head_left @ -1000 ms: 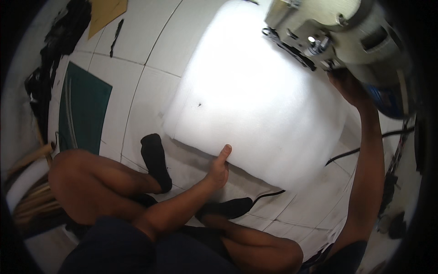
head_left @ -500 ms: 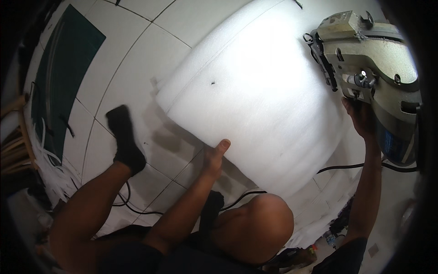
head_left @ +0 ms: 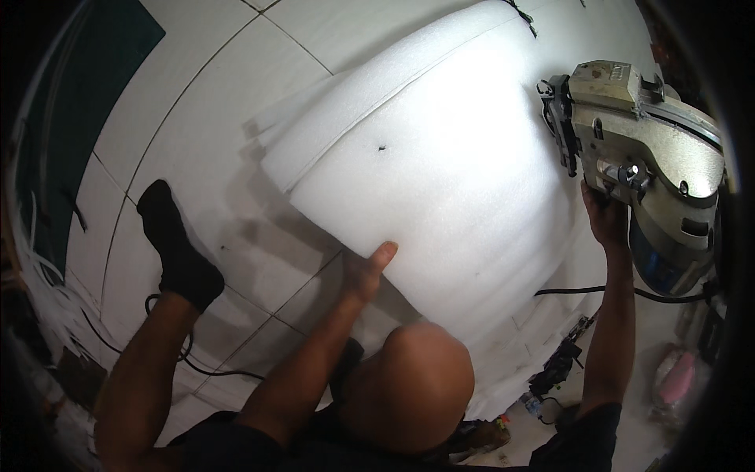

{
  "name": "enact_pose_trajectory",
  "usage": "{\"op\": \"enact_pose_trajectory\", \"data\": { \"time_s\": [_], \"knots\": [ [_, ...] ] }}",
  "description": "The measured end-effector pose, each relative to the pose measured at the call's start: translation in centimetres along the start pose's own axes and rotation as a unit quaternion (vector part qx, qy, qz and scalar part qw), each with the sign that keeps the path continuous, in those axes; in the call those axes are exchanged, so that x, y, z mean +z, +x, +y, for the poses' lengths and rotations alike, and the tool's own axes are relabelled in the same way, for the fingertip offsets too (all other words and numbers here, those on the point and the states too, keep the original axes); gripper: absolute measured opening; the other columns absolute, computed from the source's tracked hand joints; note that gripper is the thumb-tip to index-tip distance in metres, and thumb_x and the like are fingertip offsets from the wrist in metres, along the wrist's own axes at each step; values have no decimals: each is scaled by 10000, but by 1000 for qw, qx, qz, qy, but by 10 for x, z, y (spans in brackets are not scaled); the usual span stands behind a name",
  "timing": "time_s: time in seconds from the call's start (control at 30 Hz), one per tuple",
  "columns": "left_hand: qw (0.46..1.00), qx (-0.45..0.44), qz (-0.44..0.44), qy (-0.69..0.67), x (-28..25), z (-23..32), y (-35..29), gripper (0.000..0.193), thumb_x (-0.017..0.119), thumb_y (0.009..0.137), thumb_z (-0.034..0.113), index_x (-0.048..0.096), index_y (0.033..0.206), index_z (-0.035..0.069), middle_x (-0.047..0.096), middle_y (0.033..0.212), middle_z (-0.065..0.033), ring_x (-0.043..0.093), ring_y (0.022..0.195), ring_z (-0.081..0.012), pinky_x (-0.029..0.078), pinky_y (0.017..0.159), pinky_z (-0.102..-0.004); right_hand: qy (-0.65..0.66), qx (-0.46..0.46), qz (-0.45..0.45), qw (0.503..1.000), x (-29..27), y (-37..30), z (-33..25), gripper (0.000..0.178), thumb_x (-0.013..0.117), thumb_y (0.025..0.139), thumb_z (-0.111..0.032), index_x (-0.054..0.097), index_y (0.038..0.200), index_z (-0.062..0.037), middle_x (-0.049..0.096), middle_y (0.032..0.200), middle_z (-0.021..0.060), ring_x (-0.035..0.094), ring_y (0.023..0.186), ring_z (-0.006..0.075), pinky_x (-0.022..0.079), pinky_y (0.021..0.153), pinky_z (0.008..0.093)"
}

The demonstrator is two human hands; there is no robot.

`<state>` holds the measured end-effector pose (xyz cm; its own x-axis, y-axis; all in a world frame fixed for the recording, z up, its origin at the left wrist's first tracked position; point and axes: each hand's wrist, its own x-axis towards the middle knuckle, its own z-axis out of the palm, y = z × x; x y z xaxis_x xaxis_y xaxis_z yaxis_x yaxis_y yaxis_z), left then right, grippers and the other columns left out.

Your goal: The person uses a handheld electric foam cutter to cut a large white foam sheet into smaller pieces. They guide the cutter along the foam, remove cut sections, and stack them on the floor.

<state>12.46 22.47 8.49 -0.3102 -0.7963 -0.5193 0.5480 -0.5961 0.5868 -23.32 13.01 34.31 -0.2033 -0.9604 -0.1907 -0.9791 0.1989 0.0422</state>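
Note:
My left hand (head_left: 367, 273) grips the near edge of a thick folded sheet of white foam (head_left: 440, 189), thumb on top and the other fingers hidden beneath. At the right, my right hand (head_left: 607, 220) holds a grey metal machine (head_left: 629, 141), which looks like a hand-held sewing machine. Its body covers most of my right fingers. The machine's black front end is at the foam's right side; whether they touch I cannot tell. A small dark mark shows on the foam's upper face, and black thread (head_left: 525, 17) lies at its far end.
My knee (head_left: 429, 377) is bent close to the foam's near edge, and my socked foot (head_left: 177, 244) rests on the tiled floor (head_left: 212, 149). A dark green sheet (head_left: 86, 86) lies at the far left. Black cable (head_left: 574, 291) runs by the machine. A pink item (head_left: 676, 377) is at lower right.
The view has shifted, so the foot and green sheet appear farther left. The machine appears lower in the picture, still in my right hand. My left hand keeps its grip on the foam.

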Motion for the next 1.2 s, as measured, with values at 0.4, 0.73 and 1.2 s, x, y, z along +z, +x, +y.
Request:
{"op": "enact_pose_trajectory", "data": {
  "time_s": [0.4, 0.73, 1.2],
  "knots": [
    [995, -39, 14, 90, -1, 2, -21, 425, 714, 799, 213, 579, 1117, -35, 610, 1033, -111, 578, 923, -230, 485, 831, -372, 24, -16, 46, 999, -6, -13, -36, 455, 660, 907, -285, 545, 1248, -7, 607, 1203, 219, 585, 1120, 360, 462, 930, 424],
    [993, -4, 25, 118, 32, -31, -24, 390, 716, 819, 217, 606, 1089, -42, 636, 1010, -111, 594, 903, -236, 489, 823, -375, -307, -210, 95, 923, 29, -10, 38, 454, 674, 884, -261, 554, 1234, 3, 634, 1164, 204, 611, 1083, 334, 463, 926, 420],
    [989, 13, 47, 137, 35, -60, -27, 493, 712, 834, 258, 554, 1192, -43, 591, 1121, -116, 554, 1022, -245, 453, 913, -373, 136, -9, 130, 982, 50, -8, -19, 514, 647, 909, -321, 521, 1270, 23, 600, 1233, 238, 574, 1179, 352, 437, 973, 418]
  ]
}}
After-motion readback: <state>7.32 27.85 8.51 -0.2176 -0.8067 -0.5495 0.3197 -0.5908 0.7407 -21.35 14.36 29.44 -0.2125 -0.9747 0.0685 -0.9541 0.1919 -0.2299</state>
